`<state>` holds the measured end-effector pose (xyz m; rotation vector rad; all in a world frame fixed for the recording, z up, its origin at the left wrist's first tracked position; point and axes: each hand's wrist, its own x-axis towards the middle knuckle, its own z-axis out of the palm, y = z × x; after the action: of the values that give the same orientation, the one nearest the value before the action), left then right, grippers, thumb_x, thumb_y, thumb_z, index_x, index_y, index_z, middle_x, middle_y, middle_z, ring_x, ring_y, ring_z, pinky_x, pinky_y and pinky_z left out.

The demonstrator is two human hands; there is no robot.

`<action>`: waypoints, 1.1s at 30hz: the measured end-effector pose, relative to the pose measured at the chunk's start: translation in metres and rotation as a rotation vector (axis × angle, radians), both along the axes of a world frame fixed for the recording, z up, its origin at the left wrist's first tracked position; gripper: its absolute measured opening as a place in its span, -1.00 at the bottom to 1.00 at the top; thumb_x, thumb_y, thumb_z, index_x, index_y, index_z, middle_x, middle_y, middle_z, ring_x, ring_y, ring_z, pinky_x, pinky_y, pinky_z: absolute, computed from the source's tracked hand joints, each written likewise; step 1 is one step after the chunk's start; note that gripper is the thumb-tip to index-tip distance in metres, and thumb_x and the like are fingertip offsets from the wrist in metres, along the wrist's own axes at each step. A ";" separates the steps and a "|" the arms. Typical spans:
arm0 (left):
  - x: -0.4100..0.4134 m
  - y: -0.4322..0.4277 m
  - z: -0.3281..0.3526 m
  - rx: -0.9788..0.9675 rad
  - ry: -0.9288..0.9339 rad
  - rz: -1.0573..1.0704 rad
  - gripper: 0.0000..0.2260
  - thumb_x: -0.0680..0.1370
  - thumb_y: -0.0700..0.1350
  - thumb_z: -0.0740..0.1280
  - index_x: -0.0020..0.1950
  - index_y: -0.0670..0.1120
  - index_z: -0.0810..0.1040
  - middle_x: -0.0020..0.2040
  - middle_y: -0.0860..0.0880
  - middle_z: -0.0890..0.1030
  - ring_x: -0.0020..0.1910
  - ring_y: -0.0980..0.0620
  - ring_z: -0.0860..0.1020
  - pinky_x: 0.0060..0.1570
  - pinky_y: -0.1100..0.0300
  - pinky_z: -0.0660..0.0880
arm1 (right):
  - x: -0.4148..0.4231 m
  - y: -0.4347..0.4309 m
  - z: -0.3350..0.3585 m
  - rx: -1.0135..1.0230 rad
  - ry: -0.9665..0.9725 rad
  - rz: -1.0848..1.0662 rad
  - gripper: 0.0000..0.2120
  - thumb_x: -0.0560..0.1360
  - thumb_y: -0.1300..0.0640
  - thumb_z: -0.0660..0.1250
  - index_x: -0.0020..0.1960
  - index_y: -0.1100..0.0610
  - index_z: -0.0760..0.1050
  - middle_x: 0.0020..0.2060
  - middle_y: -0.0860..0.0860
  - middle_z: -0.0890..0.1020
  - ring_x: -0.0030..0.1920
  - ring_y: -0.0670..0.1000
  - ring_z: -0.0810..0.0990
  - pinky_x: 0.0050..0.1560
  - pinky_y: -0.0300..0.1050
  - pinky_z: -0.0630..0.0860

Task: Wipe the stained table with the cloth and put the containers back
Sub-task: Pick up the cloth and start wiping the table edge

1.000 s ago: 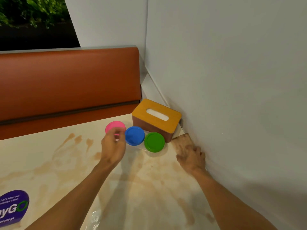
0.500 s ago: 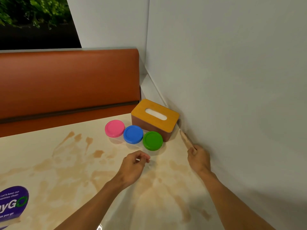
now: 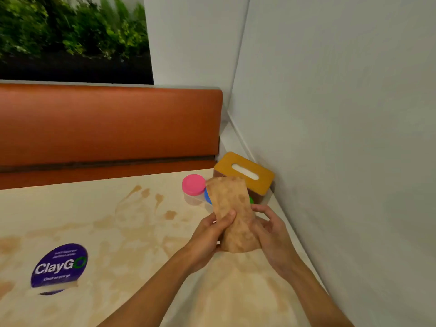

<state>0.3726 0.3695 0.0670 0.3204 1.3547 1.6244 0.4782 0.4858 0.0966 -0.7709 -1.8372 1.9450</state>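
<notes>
Stained worktop (image 3: 99, 234) in a white-walled corner.
Both hands, left (image 3: 208, 234) and right (image 3: 271, 232), pinch an upright brown cloth (image 3: 232, 208) that hides most of the blue (image 3: 207, 197) and green (image 3: 251, 200) lids.

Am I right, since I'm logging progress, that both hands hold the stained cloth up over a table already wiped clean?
Not quite. The head view shows both the left hand and the right hand holding the stained cloth up, but the table is not clean: brown stains cover it.
</notes>
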 end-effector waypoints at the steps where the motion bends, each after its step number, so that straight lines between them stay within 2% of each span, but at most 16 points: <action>1: -0.003 -0.016 0.002 0.014 0.019 0.069 -0.67 0.54 0.06 0.33 0.25 -0.05 0.55 0.08 -0.05 0.69 0.05 -0.06 0.66 -0.07 0.04 0.58 | -0.006 -0.011 0.002 -0.008 0.000 0.036 -0.84 0.53 0.27 0.33 0.11 0.21 0.49 -0.14 0.11 0.72 -0.12 0.05 0.70 -0.24 -0.15 0.59; 3: -0.008 -0.053 0.003 0.015 0.101 0.180 -0.64 0.50 0.04 0.36 0.25 -0.08 0.54 0.06 -0.07 0.69 0.04 -0.07 0.66 -0.05 0.00 0.60 | -0.021 -0.034 0.005 0.015 -0.014 0.118 -0.83 0.49 0.14 0.33 0.03 0.21 0.48 -0.14 0.03 0.71 -0.09 0.04 0.67 -0.19 -0.15 0.57; 5: -0.014 -0.099 0.000 0.002 0.162 0.266 -0.62 0.49 0.05 0.40 0.25 -0.06 0.53 0.07 -0.07 0.69 0.05 -0.10 0.66 0.01 -0.06 0.60 | -0.037 -0.064 0.007 -0.006 -0.040 0.202 -0.74 0.40 -0.01 0.32 -0.09 0.19 0.46 -0.21 -0.04 0.67 -0.13 0.01 0.64 -0.23 -0.17 0.53; 6: -0.017 -0.120 -0.002 -0.002 0.172 0.297 -0.62 0.49 0.06 0.42 0.25 -0.05 0.53 0.08 -0.07 0.68 0.07 -0.11 0.65 0.04 -0.10 0.58 | -0.045 -0.081 0.006 -0.048 -0.055 0.245 -0.68 0.36 -0.08 0.35 -0.10 0.18 0.46 -0.22 -0.05 0.66 -0.13 0.01 0.64 -0.23 -0.14 0.54; 8: -0.021 -0.174 -0.007 -0.002 0.164 0.359 -0.61 0.48 0.07 0.43 0.26 -0.04 0.52 0.10 -0.09 0.68 0.08 -0.12 0.65 0.11 -0.14 0.55 | -0.060 -0.129 -0.002 -0.202 -0.092 0.356 -0.53 0.31 -0.18 0.40 0.05 0.13 0.51 -0.06 -0.01 0.70 -0.02 0.07 0.67 -0.08 0.02 0.60; 10: -0.018 -0.216 -0.009 -0.011 0.143 0.395 -0.63 0.49 0.04 0.43 0.25 -0.06 0.52 0.08 -0.10 0.68 0.07 -0.12 0.65 0.12 -0.13 0.55 | -0.069 -0.172 -0.012 -0.346 -0.097 0.466 -0.49 0.37 -0.11 0.42 0.24 0.10 0.49 0.12 0.08 0.66 0.13 0.12 0.64 0.13 0.14 0.56; 12: -0.012 -0.260 -0.008 -0.016 0.150 0.427 -0.65 0.50 0.02 0.42 0.23 -0.08 0.54 0.06 -0.12 0.69 0.06 -0.12 0.66 0.08 -0.06 0.57 | -0.077 -0.221 -0.022 -0.446 -0.084 0.527 -0.52 0.41 0.06 0.42 0.28 0.17 0.48 0.15 0.16 0.64 0.18 0.16 0.61 0.19 0.13 0.52; 15: -0.007 -0.343 -0.009 -0.057 0.177 0.545 -0.74 0.55 -0.03 0.34 0.20 -0.10 0.55 0.01 -0.12 0.70 0.01 -0.10 0.67 -0.05 0.08 0.59 | -0.092 -0.311 -0.027 -0.496 -0.098 0.570 -0.55 0.33 0.22 0.45 0.20 0.25 0.52 0.08 0.24 0.65 0.11 0.22 0.64 0.09 0.11 0.58; 19: -0.010 -0.446 -0.008 -0.106 0.169 0.711 -0.77 0.59 -0.05 0.29 0.21 -0.08 0.54 0.03 -0.08 0.70 0.03 -0.06 0.67 -0.03 0.10 0.59 | -0.111 -0.429 -0.028 -0.567 -0.106 0.596 -0.38 0.18 0.26 0.59 0.20 0.33 0.51 0.05 0.30 0.65 0.06 0.27 0.65 -0.07 0.06 0.63; 21: -0.015 -0.491 -0.004 -0.133 0.184 0.768 -0.77 0.60 -0.04 0.27 0.20 -0.08 0.54 0.03 -0.06 0.70 0.03 -0.03 0.67 -0.03 0.11 0.59 | -0.119 -0.479 -0.024 -0.631 -0.104 0.596 -0.48 0.23 0.31 0.57 0.16 0.32 0.53 0.03 0.28 0.66 0.03 0.25 0.66 -0.07 0.07 0.64; 23: -0.024 -0.527 -0.001 -0.155 0.213 0.791 -0.77 0.62 -0.02 0.24 0.20 -0.07 0.54 0.04 -0.04 0.70 0.04 0.00 0.66 0.00 0.12 0.59 | -0.127 -0.518 -0.018 -0.692 -0.089 0.635 -0.61 0.32 0.31 0.45 0.14 0.32 0.55 0.04 0.29 0.65 0.04 0.25 0.66 0.03 0.12 0.61; 27: -0.042 -0.582 -0.008 -0.233 0.288 0.773 -0.73 0.64 0.06 0.17 0.21 -0.05 0.50 0.10 0.00 0.66 0.06 0.11 0.64 0.00 0.21 0.58 | -0.148 -0.575 -0.019 -0.647 -0.117 0.674 -0.67 0.41 0.25 0.40 0.16 0.29 0.56 0.06 0.28 0.65 0.10 0.24 0.64 0.24 0.26 0.47; 30: -0.059 -0.613 -0.009 -0.321 0.371 0.743 -0.67 0.61 0.11 0.16 0.04 -0.14 0.50 -0.03 -0.03 0.63 -0.08 0.11 0.64 -0.12 0.28 0.55 | -0.168 -0.602 -0.026 -0.567 -0.148 0.712 -0.73 0.50 0.23 0.36 0.19 0.27 0.54 0.05 0.26 0.66 0.09 0.22 0.65 0.23 0.28 0.48; 32: -0.075 -0.634 -0.016 -0.443 0.474 0.741 -0.54 0.52 0.29 0.17 -0.11 -0.12 0.46 -0.12 -0.08 0.55 -0.18 0.07 0.55 -0.14 0.16 0.55 | -0.182 -0.615 -0.030 -0.503 -0.153 0.749 -0.76 0.54 0.22 0.33 0.19 0.25 0.52 0.02 0.22 0.68 0.06 0.19 0.67 0.16 0.19 0.54; 33: -0.086 -0.649 -0.026 -0.515 0.512 0.736 -0.50 0.49 0.38 0.16 -0.13 -0.07 0.45 -0.09 -0.09 0.54 -0.16 0.03 0.54 -0.09 0.06 0.57 | -0.192 -0.623 -0.033 -0.470 -0.151 0.769 -0.76 0.55 0.22 0.32 0.20 0.25 0.51 0.02 0.21 0.68 0.06 0.17 0.67 0.13 0.15 0.56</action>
<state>0.2868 -0.2797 0.0406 -0.1089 2.4241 1.7327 0.2864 -0.1371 0.0637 -0.3410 -1.9644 2.9429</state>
